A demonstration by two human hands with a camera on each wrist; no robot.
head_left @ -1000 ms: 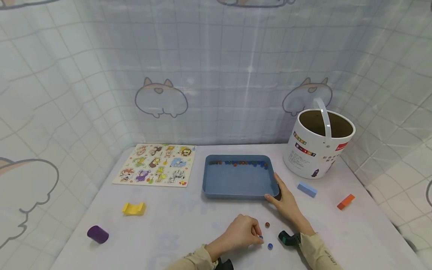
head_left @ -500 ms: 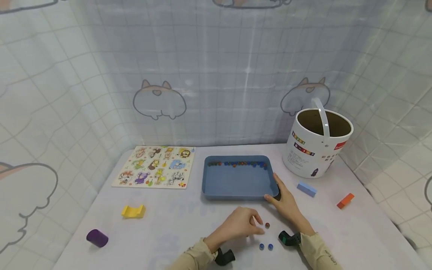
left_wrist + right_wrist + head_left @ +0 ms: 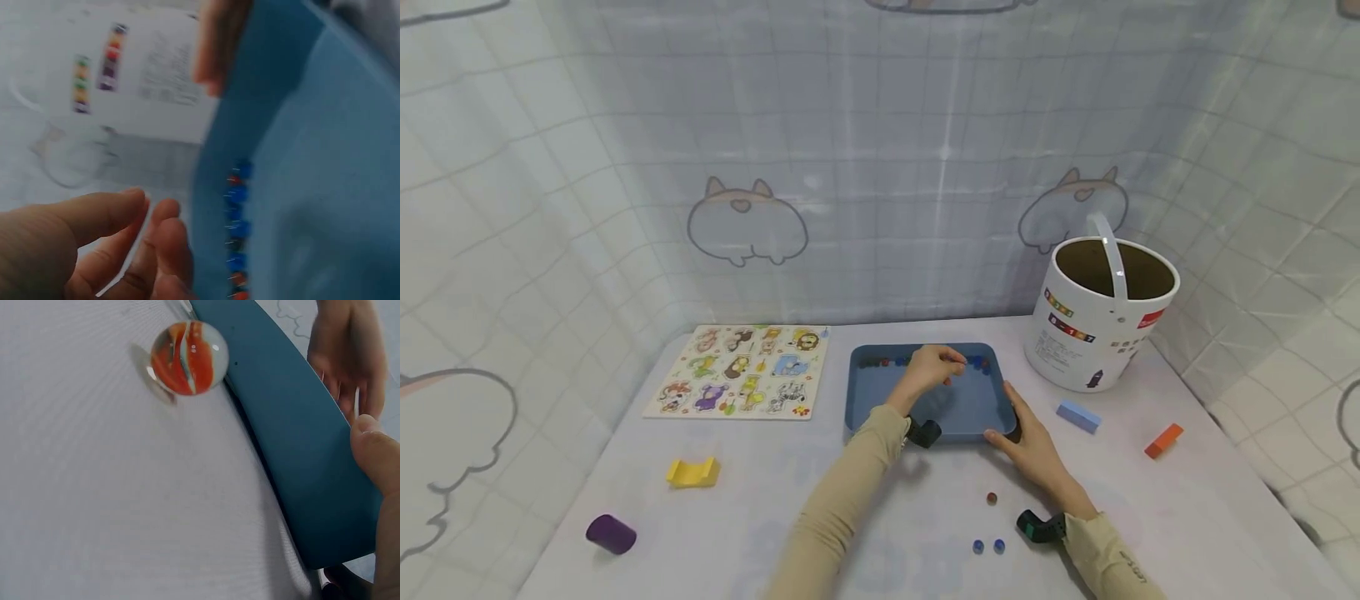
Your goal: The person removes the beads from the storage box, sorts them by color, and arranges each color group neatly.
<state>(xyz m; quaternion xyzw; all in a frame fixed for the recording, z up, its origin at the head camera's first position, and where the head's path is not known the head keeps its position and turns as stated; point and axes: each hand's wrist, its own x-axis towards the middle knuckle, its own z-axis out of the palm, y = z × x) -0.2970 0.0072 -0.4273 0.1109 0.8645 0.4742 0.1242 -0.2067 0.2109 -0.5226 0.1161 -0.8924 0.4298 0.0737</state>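
Observation:
A blue tray [image 3: 962, 412] lies mid-table, with red, blue and dark marbles [image 3: 236, 228] lined up along its far wall. My right hand [image 3: 1036, 446] grips the tray's near right corner, thumb on its rim in the right wrist view. Over the tray is my left hand [image 3: 928, 369], close to the marble row. In the left wrist view its thumb and fingers are loosely bent, with no marble showing between them. On the table in front of the tray lie an orange-streaked clear marble [image 3: 190, 357] and two blue marbles [image 3: 978, 547], side by side.
Right of the tray stand a white bucket [image 3: 1086, 342] with a handle, a light blue block [image 3: 1078, 416] and an orange block [image 3: 1164, 441]. An animal puzzle board [image 3: 737, 372], a yellow block [image 3: 693, 472] and a purple cylinder [image 3: 611, 533] lie to the left.
My left hand has let go of a blue marble beside the other blue one, then moved away from me over the tray. The right hand keeps its grip on the tray.

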